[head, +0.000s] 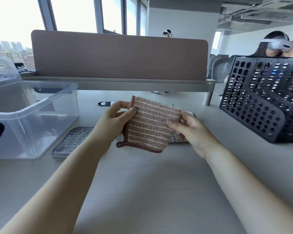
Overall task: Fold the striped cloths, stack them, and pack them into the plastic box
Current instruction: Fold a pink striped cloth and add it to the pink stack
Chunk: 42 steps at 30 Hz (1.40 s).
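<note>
My left hand (116,114) and right hand (188,127) are pinching the striped cloth (149,125) midair. I'm risking an edge slipping loose, skewing the fold.

The scene is lit brightly by daylight from the windows (71,12), which are blown out to white (upper left especially). Only faint, soft shadows are cast on the table (142,183). Straight lines are bowed near the edges, and slight softness is seen throughout.

Open-plan office: desk (142,183) with divider panel (118,56), large windows (74,12).
</note>
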### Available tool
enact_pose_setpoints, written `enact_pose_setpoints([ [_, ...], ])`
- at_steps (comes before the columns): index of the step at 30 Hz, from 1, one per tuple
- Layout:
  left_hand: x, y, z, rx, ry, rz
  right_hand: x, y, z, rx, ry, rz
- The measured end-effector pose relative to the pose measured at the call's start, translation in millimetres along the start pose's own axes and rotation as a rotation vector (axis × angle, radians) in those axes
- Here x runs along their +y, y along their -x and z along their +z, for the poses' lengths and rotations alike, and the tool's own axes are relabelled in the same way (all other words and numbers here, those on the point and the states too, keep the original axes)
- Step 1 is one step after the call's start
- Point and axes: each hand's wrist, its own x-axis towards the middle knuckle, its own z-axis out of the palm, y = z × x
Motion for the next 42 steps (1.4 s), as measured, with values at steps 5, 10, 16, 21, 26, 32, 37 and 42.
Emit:
enact_pose_setpoints([
  [5, -4, -4, -2, 0.041, 0.019, -0.005, 5, 1, 16, -0.165, -0.1, 0.03],
  [10, -6, -4, -10, 0.083, 0.048, -0.051, 8, -7, 23, -0.089, -0.051, -0.047],
  [16, -2, -3, -24, 0.077, 0.006, -0.025, 15, -14, 32, -0.14, 0.128, -0.101],
  [21, 11, -1, -49, 0.06, -0.162, 0.151, 16, -30, 46, 0.131, 0.682, -0.572],
  [26, 14, -2, -65, 0.089, 0.066, 0.113, 31, -46, 56, -0.229, 1.284, -0.209],
  [32, 12, -1, -70, -0.003, 0.215, 0.112, 53, -51, 47, -0.308, 1.379, 0.116],
  [37, -17, -7, -57, 0.026, -0.142, 0.034, 59, -52, 24, -0.125, 1.421, 0.19],
  [42, -37, -7, -58, -0.03, -0.491, -0.013, 56, -47, 14, -0.056, 1.399, 0.255],
])
